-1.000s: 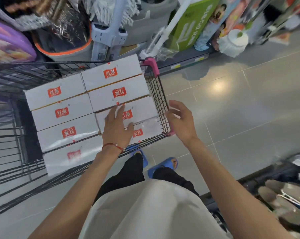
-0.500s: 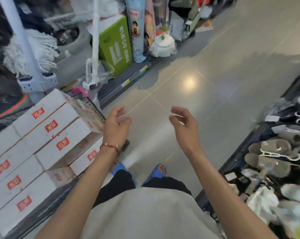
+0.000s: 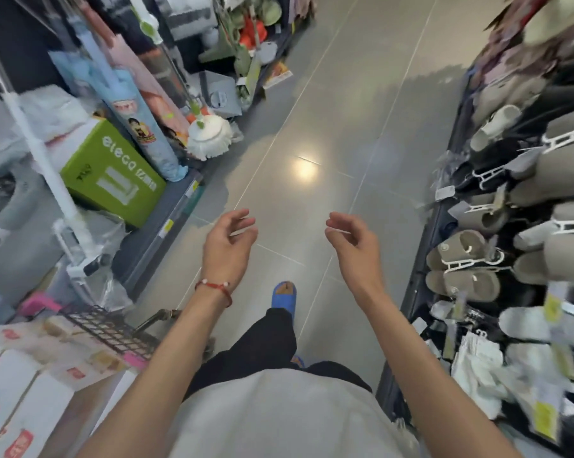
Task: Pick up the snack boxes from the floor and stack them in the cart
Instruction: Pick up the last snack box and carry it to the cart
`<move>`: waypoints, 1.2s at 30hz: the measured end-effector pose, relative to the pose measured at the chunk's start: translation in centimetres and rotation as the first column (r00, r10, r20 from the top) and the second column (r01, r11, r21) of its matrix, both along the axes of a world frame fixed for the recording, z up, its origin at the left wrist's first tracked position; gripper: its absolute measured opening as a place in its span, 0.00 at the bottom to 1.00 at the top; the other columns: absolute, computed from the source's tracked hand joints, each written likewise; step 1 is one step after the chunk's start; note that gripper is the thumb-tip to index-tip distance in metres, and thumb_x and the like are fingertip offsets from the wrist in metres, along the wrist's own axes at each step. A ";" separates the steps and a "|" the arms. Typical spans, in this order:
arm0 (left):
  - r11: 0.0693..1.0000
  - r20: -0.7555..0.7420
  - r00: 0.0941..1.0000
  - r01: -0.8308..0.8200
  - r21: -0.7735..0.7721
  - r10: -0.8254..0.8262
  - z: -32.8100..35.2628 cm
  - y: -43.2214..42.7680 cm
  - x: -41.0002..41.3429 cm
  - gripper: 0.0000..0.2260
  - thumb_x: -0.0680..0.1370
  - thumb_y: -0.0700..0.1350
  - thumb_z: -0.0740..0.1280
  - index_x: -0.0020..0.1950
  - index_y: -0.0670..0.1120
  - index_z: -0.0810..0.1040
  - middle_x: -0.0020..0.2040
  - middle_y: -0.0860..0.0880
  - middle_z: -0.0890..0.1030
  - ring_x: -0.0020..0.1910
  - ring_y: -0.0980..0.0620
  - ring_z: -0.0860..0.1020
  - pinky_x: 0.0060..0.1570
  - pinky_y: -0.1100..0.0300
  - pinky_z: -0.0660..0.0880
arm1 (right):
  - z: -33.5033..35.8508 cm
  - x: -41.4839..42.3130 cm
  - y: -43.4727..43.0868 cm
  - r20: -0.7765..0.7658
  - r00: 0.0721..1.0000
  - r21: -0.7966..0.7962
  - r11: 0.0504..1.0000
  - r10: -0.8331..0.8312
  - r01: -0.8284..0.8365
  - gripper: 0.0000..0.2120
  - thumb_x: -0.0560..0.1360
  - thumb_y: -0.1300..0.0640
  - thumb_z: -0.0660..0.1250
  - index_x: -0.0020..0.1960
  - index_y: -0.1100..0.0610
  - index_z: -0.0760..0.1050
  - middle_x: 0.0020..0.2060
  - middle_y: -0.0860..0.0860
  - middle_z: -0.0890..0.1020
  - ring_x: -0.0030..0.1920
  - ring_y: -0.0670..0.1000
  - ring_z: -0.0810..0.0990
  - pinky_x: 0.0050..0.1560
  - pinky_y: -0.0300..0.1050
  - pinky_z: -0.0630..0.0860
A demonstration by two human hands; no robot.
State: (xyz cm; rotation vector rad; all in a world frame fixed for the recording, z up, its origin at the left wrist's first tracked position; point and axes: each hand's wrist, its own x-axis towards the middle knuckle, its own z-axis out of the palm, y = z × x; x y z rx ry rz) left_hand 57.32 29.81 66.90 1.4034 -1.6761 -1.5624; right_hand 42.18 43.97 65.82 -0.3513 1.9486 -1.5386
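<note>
Lower left: snack boxes [image 3: 18, 388], white with red labels, lie packed side by side in the cart [image 3: 108, 327]. Their tops stand about level with its black wire end wall, near the pink corner cap [image 3: 39, 303]. I cannot tell how many layers lie beneath.

Behind the cart, on the low shelf along the aisle's left side: a green carton [image 3: 113, 180] with a white pole [image 3: 44, 166] leaning across it, rolled goods [image 3: 137, 127] in blue and pink wrap, then a white mop head [image 3: 209, 135] at the shelf's edge.

Centre: my left hand [image 3: 227, 246] hangs over the grey tiled floor [image 3: 312, 110], palm turned inward, fingers loosely curled, holding nothing. It is clear of the cart, to the right of the end wall. Red cord bracelet [image 3: 214, 287] on that wrist. Below it, 1 blue slipper [image 3: 284, 294] on my forward foot, with black trousers [image 3: 262, 342] above.

Right of centre: my right hand [image 3: 355, 246] mirrors the left, fingers loosely curled, empty, palm facing the other hand. The 2 hands are apart.

Right edge: a dark rack [image 3: 414, 292] of grey and brown slippers [image 3: 460, 269] on white hangers, blurred.
</note>
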 end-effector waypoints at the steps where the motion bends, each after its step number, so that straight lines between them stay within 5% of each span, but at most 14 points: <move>1: 1.000 -0.004 1.000 0.011 0.007 -0.011 -0.1 -0.7 -1.4 0.14 0.79 0.38 0.68 0.63 0.48 0.78 0.54 0.52 0.83 0.46 0.60 0.79 0.53 0.59 0.76 | 0.0 -1.4 -0.7 -0.001 1.000 -0.003 1.000 -0.008 0.008 0.11 0.80 0.61 0.69 0.58 0.47 0.80 0.55 0.46 0.85 0.49 0.40 0.82 0.52 0.34 0.76; 8: 0.996 -0.046 0.996 0.073 0.053 -0.071 -0.8 -8.8 -13.8 0.13 0.78 0.38 0.68 0.63 0.48 0.79 0.55 0.52 0.84 0.54 0.56 0.80 0.55 0.60 0.75 | 0.6 -13.6 -8.0 -0.016 0.998 -0.023 0.998 -0.056 0.056 0.11 0.80 0.61 0.69 0.58 0.47 0.80 0.54 0.47 0.86 0.51 0.41 0.83 0.55 0.37 0.78; 24: 0.983 -0.011 0.989 0.147 0.109 -0.147 -0.9 -27.2 -42.7 0.12 0.78 0.37 0.68 0.57 0.52 0.80 0.52 0.55 0.84 0.55 0.52 0.82 0.63 0.49 0.75 | 1.0 -41.1 -25.7 0.062 0.994 0.009 0.996 -0.094 0.094 0.12 0.80 0.61 0.69 0.54 0.44 0.80 0.54 0.50 0.86 0.57 0.49 0.83 0.59 0.46 0.79; 36: 0.983 -0.034 0.995 -0.088 0.164 0.095 -1.2 -41.3 -64.6 0.13 0.77 0.38 0.69 0.50 0.57 0.80 0.53 0.52 0.84 0.57 0.46 0.82 0.63 0.47 0.76 | 0.5 -66.4 -42.4 0.084 0.990 0.067 0.991 0.113 -0.119 0.09 0.81 0.57 0.68 0.58 0.46 0.81 0.57 0.49 0.85 0.58 0.50 0.83 0.56 0.43 0.77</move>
